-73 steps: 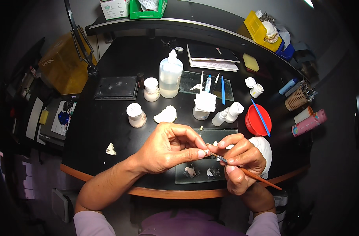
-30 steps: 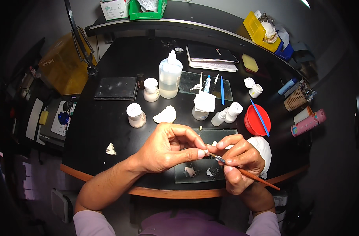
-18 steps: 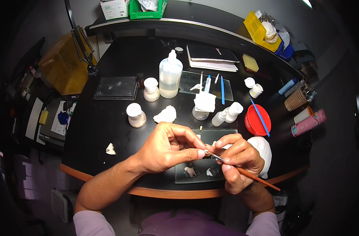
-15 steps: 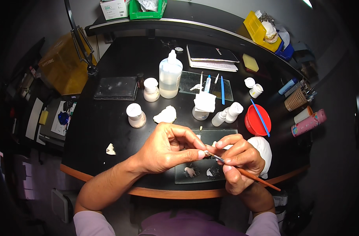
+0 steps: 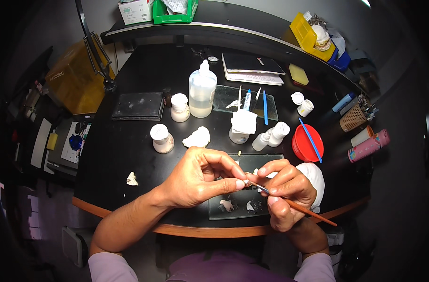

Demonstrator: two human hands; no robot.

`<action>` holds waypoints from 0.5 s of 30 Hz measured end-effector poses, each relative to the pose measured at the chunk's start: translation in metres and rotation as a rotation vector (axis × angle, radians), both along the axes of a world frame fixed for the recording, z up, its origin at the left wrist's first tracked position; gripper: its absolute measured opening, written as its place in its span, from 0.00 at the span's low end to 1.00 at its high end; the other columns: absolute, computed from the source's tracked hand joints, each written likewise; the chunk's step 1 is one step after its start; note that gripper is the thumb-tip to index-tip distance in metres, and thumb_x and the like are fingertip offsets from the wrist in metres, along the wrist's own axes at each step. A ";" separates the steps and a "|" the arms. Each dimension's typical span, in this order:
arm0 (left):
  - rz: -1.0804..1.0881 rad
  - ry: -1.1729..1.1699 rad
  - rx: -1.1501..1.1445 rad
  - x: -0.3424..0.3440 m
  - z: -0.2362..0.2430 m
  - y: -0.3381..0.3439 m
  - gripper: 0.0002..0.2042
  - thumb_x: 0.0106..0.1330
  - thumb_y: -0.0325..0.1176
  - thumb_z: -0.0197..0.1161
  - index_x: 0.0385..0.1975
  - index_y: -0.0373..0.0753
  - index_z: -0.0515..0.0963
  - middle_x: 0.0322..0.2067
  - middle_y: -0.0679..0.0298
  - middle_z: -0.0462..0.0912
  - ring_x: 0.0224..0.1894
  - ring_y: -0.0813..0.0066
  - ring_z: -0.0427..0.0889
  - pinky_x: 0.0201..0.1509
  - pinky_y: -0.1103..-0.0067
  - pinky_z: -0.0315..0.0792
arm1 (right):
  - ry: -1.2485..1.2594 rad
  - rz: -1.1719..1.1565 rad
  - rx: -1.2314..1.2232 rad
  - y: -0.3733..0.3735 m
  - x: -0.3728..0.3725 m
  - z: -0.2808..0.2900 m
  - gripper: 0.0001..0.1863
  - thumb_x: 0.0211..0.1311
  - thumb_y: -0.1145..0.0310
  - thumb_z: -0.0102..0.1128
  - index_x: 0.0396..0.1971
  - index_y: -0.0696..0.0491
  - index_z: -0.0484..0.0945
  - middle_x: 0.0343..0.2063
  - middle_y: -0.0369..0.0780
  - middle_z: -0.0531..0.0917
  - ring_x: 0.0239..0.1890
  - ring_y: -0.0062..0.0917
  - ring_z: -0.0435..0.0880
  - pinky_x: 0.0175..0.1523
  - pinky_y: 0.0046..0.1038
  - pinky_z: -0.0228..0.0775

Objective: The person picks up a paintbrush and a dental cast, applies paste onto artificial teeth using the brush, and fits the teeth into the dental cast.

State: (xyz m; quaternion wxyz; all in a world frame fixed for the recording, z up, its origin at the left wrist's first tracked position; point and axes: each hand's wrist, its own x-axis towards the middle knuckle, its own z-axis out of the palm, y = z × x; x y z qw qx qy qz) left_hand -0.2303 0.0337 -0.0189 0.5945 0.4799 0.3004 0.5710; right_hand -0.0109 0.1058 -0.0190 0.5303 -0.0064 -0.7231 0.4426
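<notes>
My left hand (image 5: 195, 177) pinches a tiny whitish piece (image 5: 247, 182) between thumb and forefinger; its exact shape is too small to make out. A thin brush (image 5: 301, 209) with a reddish-brown wooden handle and a metal collar lies in my right hand (image 5: 289, 190), its tip against the little piece. Both hands are raised over a glass slab (image 5: 219, 211) near the table's front edge. Small white smears of paste (image 5: 227, 205) lie on that slab, and my fingers hide part of it. Just beyond it is a small yellowish bit (image 5: 239, 153).
Beyond my hands stand white-capped jars (image 5: 162, 139), a large squeeze bottle (image 5: 202, 91) and small white bottles (image 5: 278, 134). A red bowl (image 5: 313, 152) carries a blue stick across its rim. White cloth (image 5: 312, 183) lies beside my right hand, a broken white chunk (image 5: 197, 137) beyond my left.
Almost nothing differs. The brush and my right hand have shifted very slightly, while the left hand keeps its pinch; the whole view has moved a touch.
</notes>
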 end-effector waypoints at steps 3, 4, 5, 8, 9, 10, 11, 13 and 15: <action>-0.005 0.012 -0.001 0.000 -0.001 0.000 0.06 0.68 0.20 0.73 0.43 0.29 0.87 0.41 0.56 0.91 0.45 0.77 0.89 0.52 0.80 0.83 | 0.025 0.009 -0.018 -0.001 -0.001 0.000 0.06 0.56 0.83 0.58 0.34 0.60 0.78 0.27 0.43 0.81 0.45 0.41 0.87 0.51 0.43 0.88; -0.008 0.015 -0.004 0.000 0.000 0.000 0.06 0.69 0.20 0.73 0.43 0.29 0.86 0.42 0.55 0.91 0.46 0.76 0.89 0.53 0.80 0.83 | 0.047 0.015 -0.034 -0.002 -0.002 0.000 0.06 0.56 0.83 0.58 0.34 0.60 0.78 0.27 0.43 0.81 0.44 0.41 0.87 0.51 0.43 0.89; -0.012 0.017 -0.006 0.001 0.002 0.000 0.06 0.69 0.20 0.72 0.43 0.28 0.86 0.43 0.54 0.91 0.47 0.75 0.89 0.54 0.79 0.83 | 0.048 0.014 -0.034 -0.003 -0.002 0.001 0.06 0.56 0.83 0.58 0.34 0.60 0.78 0.27 0.43 0.81 0.44 0.41 0.87 0.51 0.43 0.89; -0.010 -0.007 -0.031 -0.002 0.005 -0.002 0.06 0.67 0.18 0.73 0.41 0.28 0.86 0.43 0.50 0.90 0.48 0.69 0.90 0.57 0.75 0.84 | 0.082 0.020 -0.079 -0.005 -0.007 0.001 0.06 0.55 0.83 0.58 0.34 0.60 0.78 0.26 0.43 0.81 0.44 0.41 0.87 0.51 0.44 0.90; -0.009 -0.005 -0.031 -0.001 0.006 -0.002 0.06 0.67 0.18 0.73 0.41 0.28 0.86 0.43 0.50 0.90 0.48 0.69 0.90 0.57 0.75 0.84 | 0.062 0.018 -0.049 -0.005 -0.005 0.002 0.06 0.55 0.84 0.58 0.34 0.60 0.78 0.26 0.43 0.81 0.44 0.41 0.87 0.51 0.44 0.90; -0.008 -0.004 -0.034 -0.001 0.005 -0.003 0.06 0.66 0.18 0.73 0.41 0.28 0.86 0.43 0.50 0.90 0.48 0.69 0.90 0.57 0.75 0.84 | 0.041 0.016 -0.020 -0.004 -0.004 0.002 0.07 0.55 0.84 0.58 0.34 0.61 0.78 0.26 0.43 0.81 0.44 0.41 0.87 0.51 0.44 0.90; -0.007 -0.004 -0.038 -0.001 0.005 -0.003 0.06 0.66 0.18 0.74 0.41 0.28 0.86 0.43 0.50 0.90 0.48 0.70 0.90 0.57 0.75 0.84 | 0.042 0.017 -0.020 -0.004 -0.003 0.002 0.07 0.55 0.84 0.58 0.34 0.61 0.78 0.26 0.43 0.81 0.44 0.41 0.87 0.51 0.44 0.90; -0.007 0.002 -0.036 0.000 0.007 -0.003 0.06 0.66 0.18 0.74 0.41 0.28 0.86 0.43 0.51 0.90 0.48 0.70 0.90 0.57 0.75 0.84 | 0.011 -0.005 0.009 -0.003 -0.002 0.002 0.07 0.54 0.84 0.58 0.33 0.61 0.78 0.26 0.44 0.81 0.43 0.41 0.87 0.50 0.43 0.89; -0.006 0.007 -0.036 0.000 0.008 -0.003 0.06 0.66 0.18 0.73 0.41 0.28 0.86 0.43 0.51 0.90 0.48 0.70 0.90 0.56 0.75 0.84 | 0.025 -0.002 0.005 -0.003 -0.002 0.002 0.07 0.54 0.84 0.58 0.34 0.61 0.78 0.26 0.44 0.81 0.43 0.41 0.87 0.50 0.42 0.88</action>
